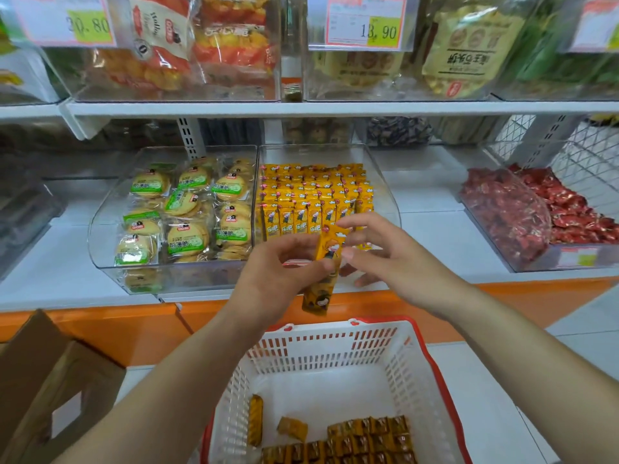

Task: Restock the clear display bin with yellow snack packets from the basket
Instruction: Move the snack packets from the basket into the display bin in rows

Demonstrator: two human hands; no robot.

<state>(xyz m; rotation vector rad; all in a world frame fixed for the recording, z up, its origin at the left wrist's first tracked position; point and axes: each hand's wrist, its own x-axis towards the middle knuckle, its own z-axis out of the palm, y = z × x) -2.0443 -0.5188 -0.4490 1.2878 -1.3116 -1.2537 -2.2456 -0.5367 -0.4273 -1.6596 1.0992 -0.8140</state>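
Note:
A clear display bin (pixel 385 192) on the lower shelf holds several rows of upright yellow snack packets (pixel 311 199). My left hand (pixel 284 272) grips a small stack of long yellow packets (pixel 326 272) just in front of the bin's front wall. My right hand (pixel 378 252) is beside it, thumb and fingers touching the top packet of that stack. Below, a white basket with a red rim (pixel 338 356) holds several more yellow packets (pixel 361 437) on its floor.
A clear bin of green-labelled round biscuits (pixel 181 209) adjoins the target bin on the left. A bin of red sweets (pixel 536 212) stands to the right. An upper shelf (pixel 301 108) overhangs the bins. An open cardboard box (pixel 50 390) sits at lower left.

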